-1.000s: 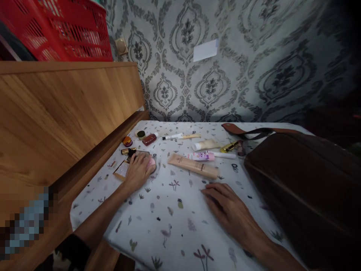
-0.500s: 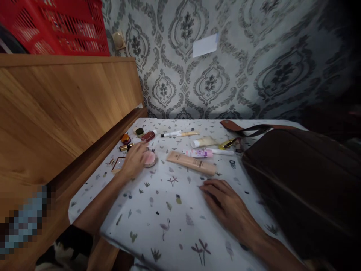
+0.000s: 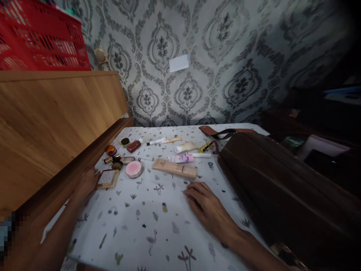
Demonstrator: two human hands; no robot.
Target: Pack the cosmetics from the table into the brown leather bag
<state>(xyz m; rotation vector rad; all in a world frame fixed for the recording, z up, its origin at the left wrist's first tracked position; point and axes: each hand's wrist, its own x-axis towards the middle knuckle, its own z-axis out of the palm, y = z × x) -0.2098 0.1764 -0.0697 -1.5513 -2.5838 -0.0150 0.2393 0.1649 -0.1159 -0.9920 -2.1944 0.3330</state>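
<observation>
My left hand (image 3: pixel 88 182) rests at the left edge of the table, its fingertips against a square glittery compact (image 3: pixel 107 178); the fingers look curled, and whether they grip it is unclear. A round pink compact (image 3: pixel 133 169) lies free just right of that. My right hand (image 3: pixel 207 206) lies flat on the patterned tablecloth (image 3: pixel 146 222), fingers spread, holding nothing, just below a long beige tube (image 3: pixel 174 168). Behind are a pink-and-white tube (image 3: pixel 182 158), a cream tube (image 3: pixel 184 147), a white pencil (image 3: pixel 163 140), a red bottle (image 3: pixel 134 145) and a gold-capped lipstick (image 3: pixel 112 159).
A large dark brown bag (image 3: pixel 282 195) with a tan strap (image 3: pixel 214 131) fills the table's right side. A wooden headboard-like panel (image 3: pixel 56 116) runs along the left, with a red crate (image 3: pixel 39 37) on top. Patterned wallpaper stands behind.
My left hand has come off the round pink compact and moved left to the square glittery compact at the table edge. The camera has swung right. My right hand stays flat.
</observation>
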